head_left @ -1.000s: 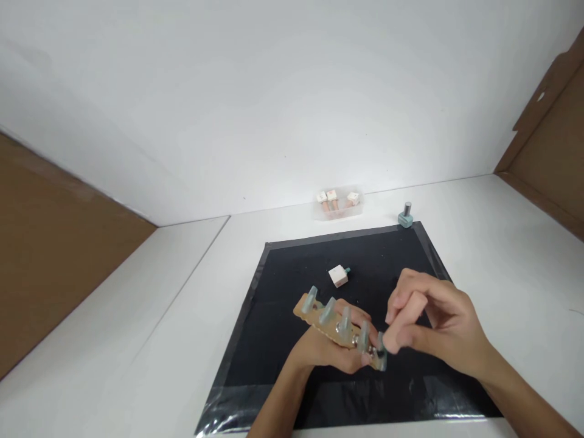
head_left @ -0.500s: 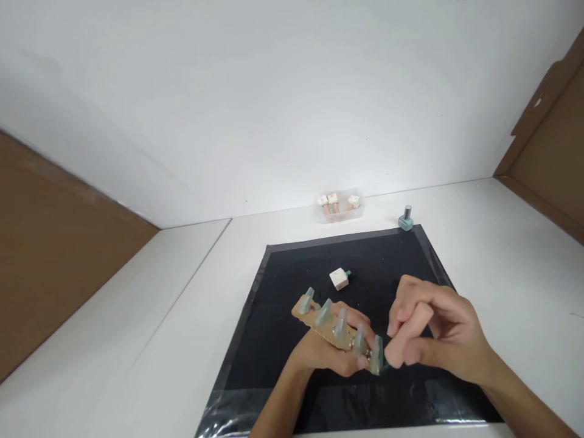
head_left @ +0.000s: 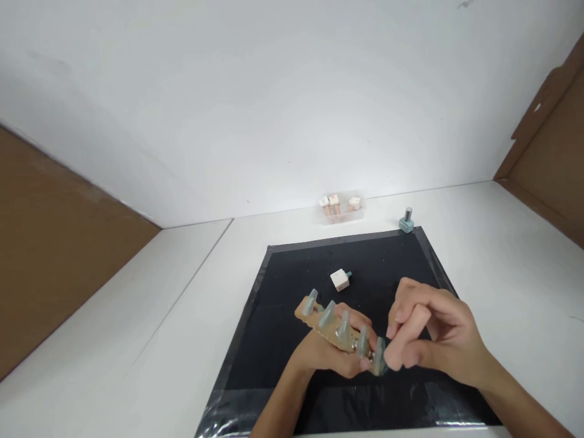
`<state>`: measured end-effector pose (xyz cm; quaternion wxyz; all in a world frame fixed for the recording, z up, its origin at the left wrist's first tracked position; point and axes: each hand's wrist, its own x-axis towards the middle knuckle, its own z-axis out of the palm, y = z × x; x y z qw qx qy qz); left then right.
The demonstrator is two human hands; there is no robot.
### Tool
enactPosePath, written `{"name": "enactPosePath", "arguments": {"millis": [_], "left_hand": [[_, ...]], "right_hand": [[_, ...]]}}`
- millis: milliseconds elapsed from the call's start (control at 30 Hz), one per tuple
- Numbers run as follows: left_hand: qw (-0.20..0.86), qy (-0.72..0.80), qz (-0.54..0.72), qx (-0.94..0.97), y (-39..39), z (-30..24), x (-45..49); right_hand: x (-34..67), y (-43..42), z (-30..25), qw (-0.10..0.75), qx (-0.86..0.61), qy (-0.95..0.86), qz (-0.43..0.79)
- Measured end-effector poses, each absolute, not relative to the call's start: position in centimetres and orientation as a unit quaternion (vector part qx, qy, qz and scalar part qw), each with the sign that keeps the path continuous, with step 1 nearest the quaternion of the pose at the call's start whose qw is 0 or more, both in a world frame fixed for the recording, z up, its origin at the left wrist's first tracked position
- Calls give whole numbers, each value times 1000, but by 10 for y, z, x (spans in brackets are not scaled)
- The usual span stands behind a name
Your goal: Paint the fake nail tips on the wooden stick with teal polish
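Observation:
My left hand (head_left: pixel 328 353) is closed around a tan strip (head_left: pixel 331 331), held tilted above the dark mat. Several translucent grey-green pegs (head_left: pixel 344 325) stand up along the strip, with small shiny metal bits near its lower right end. My right hand (head_left: pixel 442 328) pinches a pink stick-like piece (head_left: pixel 410 334) between thumb and fingers. The stick's lower end is close beside the last peg at the strip's right end; whether they touch I cannot tell. Beyond the hands, a white block (head_left: pixel 340 280) with a small green stub lies on the mat.
The black mat (head_left: pixel 296 267) has taped, shiny edges and lies on a white table (head_left: pixel 191 340). At the back sits a clear tray (head_left: pixel 342 218) with white-headed pink pieces. A pale green block with a metal post (head_left: pixel 406 222) stands by the mat's far right corner. Brown cardboard panels (head_left: pixel 59 243) flank both sides.
Both hands keep almost the same pose, and their holds are unchanged. The strip has shifted slightly to the right in the view, and the pink stick slightly left.

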<state>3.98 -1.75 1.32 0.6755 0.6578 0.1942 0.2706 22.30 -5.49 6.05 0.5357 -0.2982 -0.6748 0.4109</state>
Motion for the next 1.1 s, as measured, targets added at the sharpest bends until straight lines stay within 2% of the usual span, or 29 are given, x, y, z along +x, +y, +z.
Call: {"name": "enactPosePath", "arguments": {"millis": [467,600,733,833,1000,1100], "left_hand": [[679,209,254,656,-19,12,41],[684,216,246,652,-20,12,41],[684,228,234,652,-21,13,41],[692,223,240,643,-21,16,41],[701,222,233,637,-21,18,40],[704,234,227,631,-21,17,38]], "right_hand": [[224,-55,60,536,-317,-673,400],[224,-55,60,545,-366,-651,381],[222,-54,61,513,-335,-679,404],[220,-53,61,525,-407,-647,374],[218,-51,61,514,-374,-673,378],[217,-51,60,517,-416,-662,347]]}}
